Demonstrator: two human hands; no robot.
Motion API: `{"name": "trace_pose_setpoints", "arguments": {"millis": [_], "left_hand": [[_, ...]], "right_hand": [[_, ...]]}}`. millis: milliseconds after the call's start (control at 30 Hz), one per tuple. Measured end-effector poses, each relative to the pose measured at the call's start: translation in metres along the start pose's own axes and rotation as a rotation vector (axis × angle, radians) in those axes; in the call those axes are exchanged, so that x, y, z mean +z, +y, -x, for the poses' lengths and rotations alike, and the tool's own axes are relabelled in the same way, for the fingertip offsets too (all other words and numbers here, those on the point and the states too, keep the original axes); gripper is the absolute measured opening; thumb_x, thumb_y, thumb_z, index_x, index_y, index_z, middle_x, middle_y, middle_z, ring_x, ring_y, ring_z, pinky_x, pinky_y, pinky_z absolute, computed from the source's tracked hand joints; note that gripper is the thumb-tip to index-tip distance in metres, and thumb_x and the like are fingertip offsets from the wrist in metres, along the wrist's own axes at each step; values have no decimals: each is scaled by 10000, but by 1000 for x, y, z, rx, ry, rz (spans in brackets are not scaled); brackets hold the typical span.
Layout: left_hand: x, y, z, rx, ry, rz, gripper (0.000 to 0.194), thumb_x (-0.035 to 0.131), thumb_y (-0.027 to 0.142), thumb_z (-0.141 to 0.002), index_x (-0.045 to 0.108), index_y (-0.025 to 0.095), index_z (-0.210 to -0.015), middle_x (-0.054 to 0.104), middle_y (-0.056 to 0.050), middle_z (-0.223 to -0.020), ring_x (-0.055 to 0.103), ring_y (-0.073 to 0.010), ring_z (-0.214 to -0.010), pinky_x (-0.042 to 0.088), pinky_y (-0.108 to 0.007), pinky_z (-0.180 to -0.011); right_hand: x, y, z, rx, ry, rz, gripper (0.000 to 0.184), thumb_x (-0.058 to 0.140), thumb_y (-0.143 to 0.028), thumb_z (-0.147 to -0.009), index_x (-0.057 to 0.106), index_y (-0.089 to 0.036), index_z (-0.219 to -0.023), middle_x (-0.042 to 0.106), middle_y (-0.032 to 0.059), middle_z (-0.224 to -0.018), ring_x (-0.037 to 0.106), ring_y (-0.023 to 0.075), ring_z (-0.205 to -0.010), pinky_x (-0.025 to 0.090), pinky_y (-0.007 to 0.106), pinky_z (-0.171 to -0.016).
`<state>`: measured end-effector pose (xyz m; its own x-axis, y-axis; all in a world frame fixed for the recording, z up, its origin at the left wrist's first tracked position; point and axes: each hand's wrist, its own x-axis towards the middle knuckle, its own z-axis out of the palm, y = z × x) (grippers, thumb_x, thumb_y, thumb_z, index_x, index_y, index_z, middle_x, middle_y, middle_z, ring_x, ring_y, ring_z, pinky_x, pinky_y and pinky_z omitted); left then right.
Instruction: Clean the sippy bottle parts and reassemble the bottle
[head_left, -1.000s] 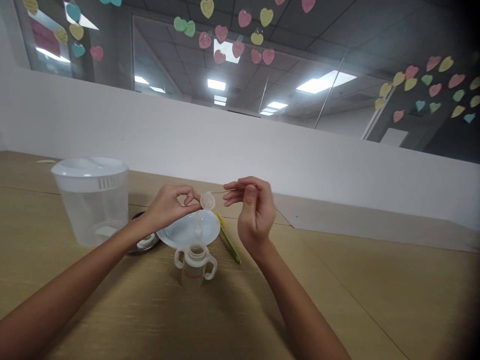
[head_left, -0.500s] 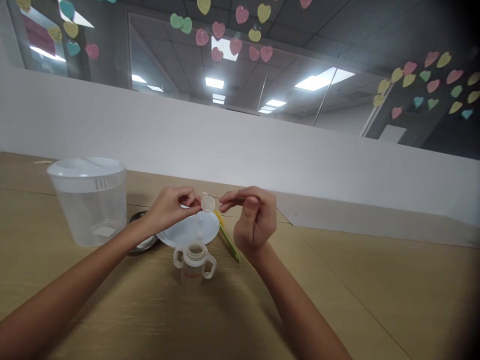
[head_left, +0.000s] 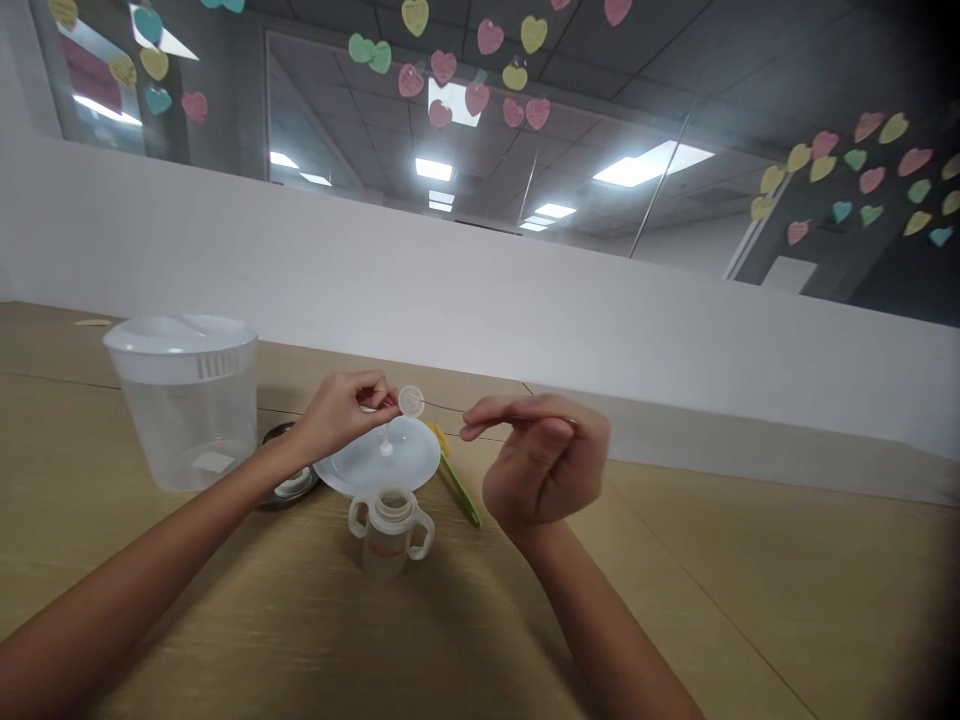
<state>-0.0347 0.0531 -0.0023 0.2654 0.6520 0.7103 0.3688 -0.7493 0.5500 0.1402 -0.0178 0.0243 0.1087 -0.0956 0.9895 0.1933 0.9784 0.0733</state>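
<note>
A small round translucent disc (head_left: 410, 401) is being pinched by the left hand (head_left: 346, 408) above the white plate (head_left: 352, 470). The right hand (head_left: 541, 470) is closing its fingers on a thin wire. Below, the handled bottle (head_left: 391, 530) is showing red lettering, too blurred to read, on the tabletop (head_left: 750, 580).

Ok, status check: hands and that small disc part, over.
Left hand pinching small round disc above white plate. Right hand pinching a thin wire, clear of disc. Handled bottle open below, nothing between the hands.

small clear round disc (head_left: 410, 401) w/ stem hanging down, held above white plate (head_left: 352, 472)
</note>
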Motion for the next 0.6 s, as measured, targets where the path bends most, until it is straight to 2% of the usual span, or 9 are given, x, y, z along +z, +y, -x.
{"name": "trace_pose_setpoints", "arguments": {"millis": [200, 467, 600], "left_hand": [[-1, 10, 1, 9, 1, -32, 339, 618, 279, -719, 330, 185, -566, 649, -10, -696, 610, -131, -699, 433, -208, -578], [0, 12, 2, 36, 13, -23, 328, 615, 264, -729, 344, 179, -564, 580, 26, -622, 562, -102, -643, 405, -184, -550], [0, 11, 2, 40, 27, -36, 334, 616, 256, -722, 337, 175, -558, 523, 43, -589, 497, -77, -588, 379, -171, -528]], "right_hand": [[3, 4, 6, 79, -31, -53, 203, 313, -252, -970, 507, -199, -944, 567, -1, -745, 579, 82, -569, 484, 209, -441], [1, 14, 7, 291, -98, -97, 317, 315, -339, -964, 559, -181, -838, 581, 17, -741, 568, 94, -571, 485, 236, -477], [5, 15, 8, 419, -97, -193, 383, 308, -402, -956, 514, -169, -732, 561, 13, -693, 553, 88, -530, 475, 221, -443]]}}
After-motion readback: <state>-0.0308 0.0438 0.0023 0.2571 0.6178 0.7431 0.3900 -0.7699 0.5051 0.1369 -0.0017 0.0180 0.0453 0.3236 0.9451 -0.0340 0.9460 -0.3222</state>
